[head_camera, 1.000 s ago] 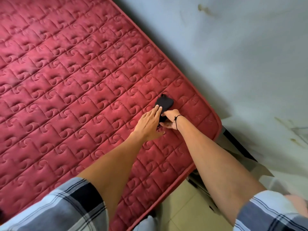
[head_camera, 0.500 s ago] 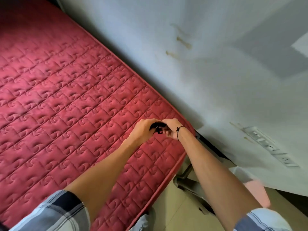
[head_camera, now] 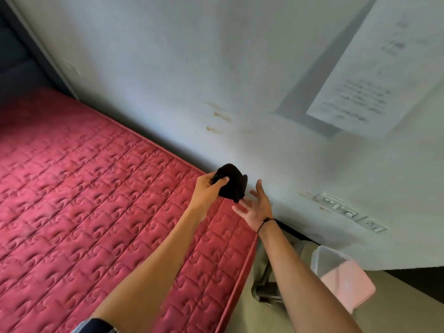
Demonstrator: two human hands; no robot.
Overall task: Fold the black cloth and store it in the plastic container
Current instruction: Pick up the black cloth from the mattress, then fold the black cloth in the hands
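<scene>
The black cloth [head_camera: 231, 182] is folded into a small bundle and held up off the bed, in front of the wall. My left hand [head_camera: 206, 192] grips it by its left side. My right hand [head_camera: 255, 207] is just below and to the right of the bundle, palm up, fingers spread, holding nothing; a fingertip may touch the cloth's lower edge. The plastic container [head_camera: 342, 276], clear with a pink base or lid, sits on the floor at the lower right, beside the bed's corner.
A red quilted mattress [head_camera: 84, 212] fills the left side. The pale wall [head_camera: 240, 80] runs close behind my hands, with a paper sheet [head_camera: 374, 75] pinned on it and a socket strip [head_camera: 348, 211]. A metal bed leg [head_camera: 264, 287] stands between mattress and container.
The cloth has gone from lying on the mattress under both hands to being lifted in my left hand. My right hand has let go and opened. The view has tilted up and right.
</scene>
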